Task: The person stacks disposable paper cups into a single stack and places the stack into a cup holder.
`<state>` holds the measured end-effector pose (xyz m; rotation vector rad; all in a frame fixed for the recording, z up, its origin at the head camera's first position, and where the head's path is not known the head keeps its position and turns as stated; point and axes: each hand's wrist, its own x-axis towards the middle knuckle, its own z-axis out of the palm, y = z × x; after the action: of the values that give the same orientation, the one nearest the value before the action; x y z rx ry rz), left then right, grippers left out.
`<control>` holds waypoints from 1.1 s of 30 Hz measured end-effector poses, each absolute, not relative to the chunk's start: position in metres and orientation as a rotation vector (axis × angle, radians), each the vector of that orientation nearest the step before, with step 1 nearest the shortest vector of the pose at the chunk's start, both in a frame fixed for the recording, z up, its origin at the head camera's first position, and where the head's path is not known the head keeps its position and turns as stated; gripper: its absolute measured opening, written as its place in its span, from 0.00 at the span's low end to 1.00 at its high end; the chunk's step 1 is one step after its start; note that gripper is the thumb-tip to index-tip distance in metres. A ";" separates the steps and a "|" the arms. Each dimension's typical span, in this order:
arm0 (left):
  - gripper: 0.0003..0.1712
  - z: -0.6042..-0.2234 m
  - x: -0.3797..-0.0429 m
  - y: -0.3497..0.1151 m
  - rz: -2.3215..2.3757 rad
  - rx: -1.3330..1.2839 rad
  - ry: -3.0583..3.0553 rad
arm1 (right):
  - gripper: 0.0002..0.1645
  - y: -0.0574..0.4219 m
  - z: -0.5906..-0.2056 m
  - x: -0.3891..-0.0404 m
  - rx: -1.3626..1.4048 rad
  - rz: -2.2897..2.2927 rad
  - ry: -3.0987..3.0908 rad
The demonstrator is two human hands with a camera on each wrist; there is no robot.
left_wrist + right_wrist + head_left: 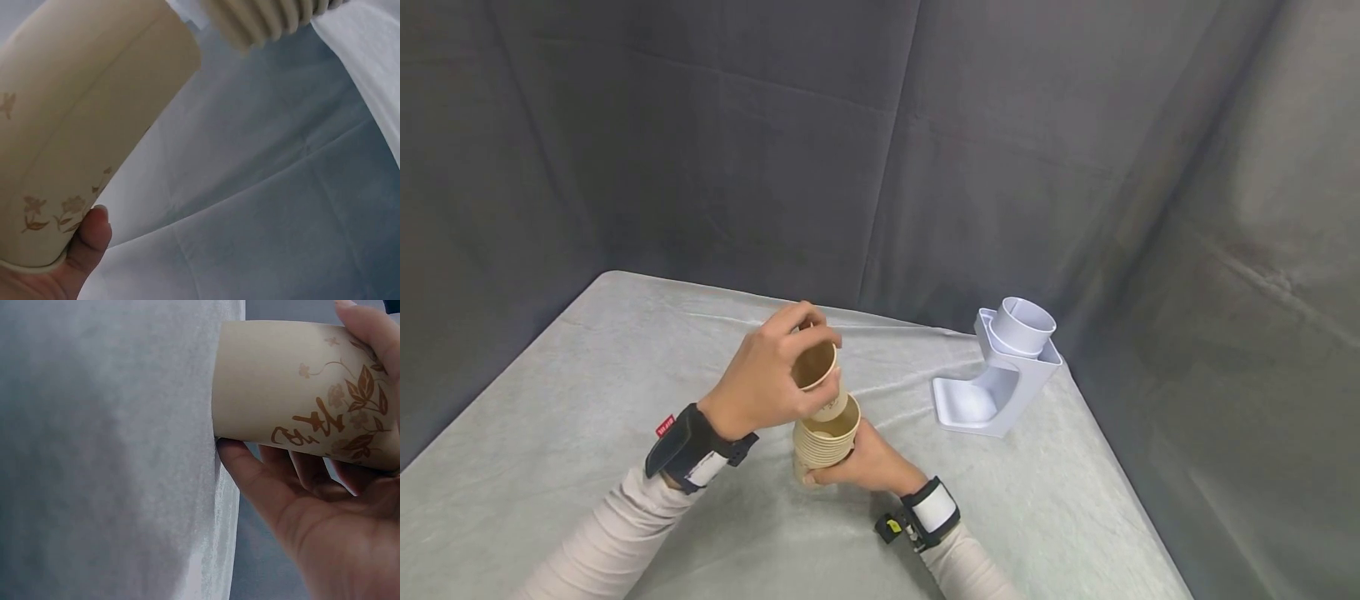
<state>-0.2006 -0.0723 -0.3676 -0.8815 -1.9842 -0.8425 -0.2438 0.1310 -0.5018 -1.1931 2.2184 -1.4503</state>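
Observation:
My left hand (769,371) grips a beige paper cup (814,365) near its rim, thumb on one side and fingers on the other. The cup is tilted, and its base overlaps the mouth of a stack of paper cups (822,451) in the head view. Around the lower part of that stack curls my right hand (874,461). Brown flower prints show on the lifted cup (94,119) in the left wrist view, with the ridged rims of the stack (269,22) above. Brown writing and leaves mark the stack's outer cup (294,387) in the right wrist view.
A white plastic stand (1030,379) with a round tube (1024,327) on top and a flat base stands at the right, toward the back edge. Pale cloth covers the table (625,358). Grey curtains (737,150) hang behind and at both sides.

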 end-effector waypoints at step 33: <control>0.10 -0.405 -0.211 -0.052 -0.704 -0.998 -2.121 | 0.38 0.131 -0.496 -0.239 -1.157 -1.401 2.242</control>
<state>-0.2110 -0.0516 -0.4048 -0.9982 -2.1210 -0.7038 -0.2391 0.1314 -0.4962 -1.1566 2.2421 -1.4014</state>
